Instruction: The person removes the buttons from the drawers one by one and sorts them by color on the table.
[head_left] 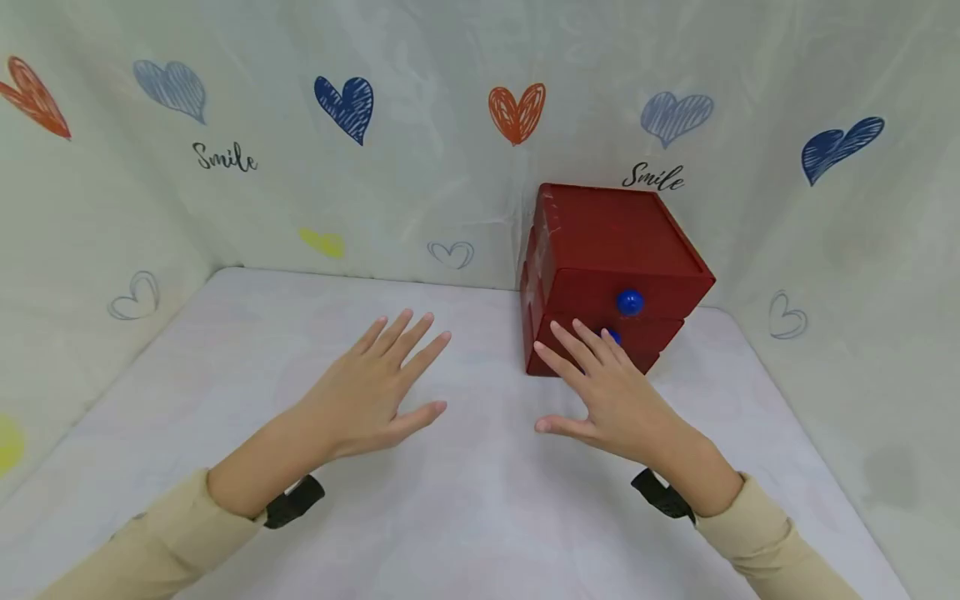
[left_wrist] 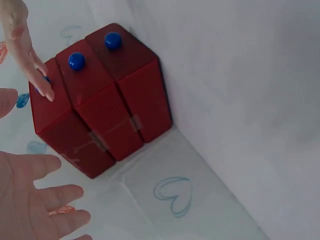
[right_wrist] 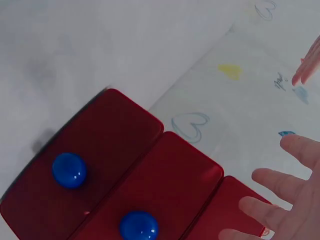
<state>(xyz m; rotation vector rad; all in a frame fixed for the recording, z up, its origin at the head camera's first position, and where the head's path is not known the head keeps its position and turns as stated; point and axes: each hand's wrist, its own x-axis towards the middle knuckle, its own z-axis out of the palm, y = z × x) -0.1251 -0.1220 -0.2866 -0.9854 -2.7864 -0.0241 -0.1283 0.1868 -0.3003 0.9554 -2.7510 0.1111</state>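
A red drawer box [head_left: 622, 233] with blue knobs [head_left: 630, 302] stands at the back right of the table in the head view. My right hand [head_left: 618, 400] is in front of its lower part, fingers spread, holding nothing, and hides part of the lower front. My left hand [head_left: 367, 392] is held over the table to the left of the box, fingers spread and holding nothing. The left wrist view shows three drawer fronts of the box [left_wrist: 90, 90], each with a knob, and they look closed. In the right wrist view the box [right_wrist: 125, 140] lies beside my right hand [right_wrist: 290, 195].
A white cloth covers the table [head_left: 450, 517]. Behind it and at both sides hangs a pale curtain [head_left: 420, 183] printed with hearts and the word Smile. The box stands close to the back curtain. Each wrist carries a black strap [head_left: 295, 502].
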